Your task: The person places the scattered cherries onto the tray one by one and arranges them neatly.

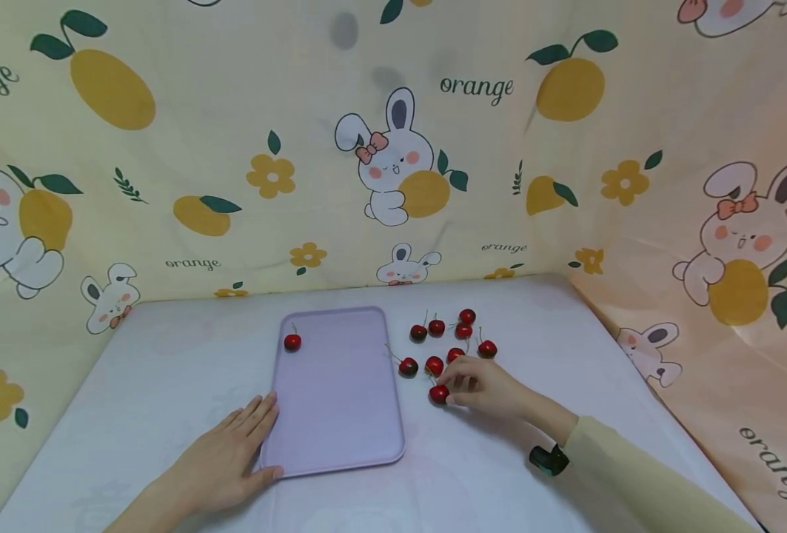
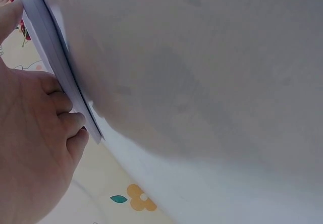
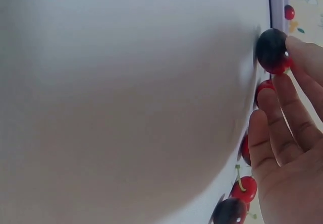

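Now the right grip pinches a cherry; the left grip, straight-fingered, touches a tray.

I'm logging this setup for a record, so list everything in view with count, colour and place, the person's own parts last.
Table: one, white, under everything laid out
Rimmed tray: one, pale lavender, on the table near the middle
Cherry on the tray: one, red, far left corner
Loose cherries: nine visible, red to dark red, right of the tray
Printed backdrop: sheet count unclear, cream with rabbits, oranges and flowers, behind the table
Wrist device: one, black, at the right wrist
Right sleeve: one, pale beige, lower right
Left hand: one, bare, against the tray's left edge
Right hand: one, bare, pinching the nearest cherry
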`<state>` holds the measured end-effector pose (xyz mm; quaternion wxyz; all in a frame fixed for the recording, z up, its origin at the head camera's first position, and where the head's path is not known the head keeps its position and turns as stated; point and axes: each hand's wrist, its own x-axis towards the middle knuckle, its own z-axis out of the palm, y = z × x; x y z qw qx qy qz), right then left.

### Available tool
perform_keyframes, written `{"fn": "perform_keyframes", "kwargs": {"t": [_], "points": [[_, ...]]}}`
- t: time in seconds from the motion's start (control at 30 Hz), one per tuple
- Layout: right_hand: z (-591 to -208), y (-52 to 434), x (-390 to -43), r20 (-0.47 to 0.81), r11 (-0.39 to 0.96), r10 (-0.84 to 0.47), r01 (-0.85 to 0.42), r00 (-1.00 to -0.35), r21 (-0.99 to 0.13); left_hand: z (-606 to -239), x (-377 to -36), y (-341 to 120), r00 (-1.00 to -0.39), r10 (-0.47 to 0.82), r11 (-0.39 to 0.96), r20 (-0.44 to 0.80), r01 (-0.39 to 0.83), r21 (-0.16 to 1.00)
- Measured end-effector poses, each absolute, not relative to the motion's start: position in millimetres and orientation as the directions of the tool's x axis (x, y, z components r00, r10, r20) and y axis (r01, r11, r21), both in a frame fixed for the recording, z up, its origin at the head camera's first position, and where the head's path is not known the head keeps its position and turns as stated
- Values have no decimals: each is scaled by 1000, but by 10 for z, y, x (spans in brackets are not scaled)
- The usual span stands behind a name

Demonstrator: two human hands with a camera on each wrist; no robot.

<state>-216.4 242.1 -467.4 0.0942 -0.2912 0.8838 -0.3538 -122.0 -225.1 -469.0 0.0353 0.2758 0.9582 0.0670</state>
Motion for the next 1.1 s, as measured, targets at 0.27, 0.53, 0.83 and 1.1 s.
{"fn": "perform_keyframes", "kwargs": {"t": [0.27, 0.53, 0.83, 1.1], "points": [[-4710, 2386, -2142, 25, 569, -586, -432, -810, -700, -4695, -1215, -2258, -834, 552, 825, 8, 548, 137], [-4729, 2367, -2123, 1, 577, -577, -409, -817, -708, -4693, -1215, -2260, -838, 546, 830, -5, 539, 144], [-4743, 2368, -2116, 10, 571, -584, -419, -812, -706, -4676, -1215, -2248, -843, 539, 833, -8, 531, 155], [-4751, 2358, -2113, 23, 565, -593, -436, -805, -701, -4691, -1216, -2253, -843, 538, 834, -13, 530, 152]]}}
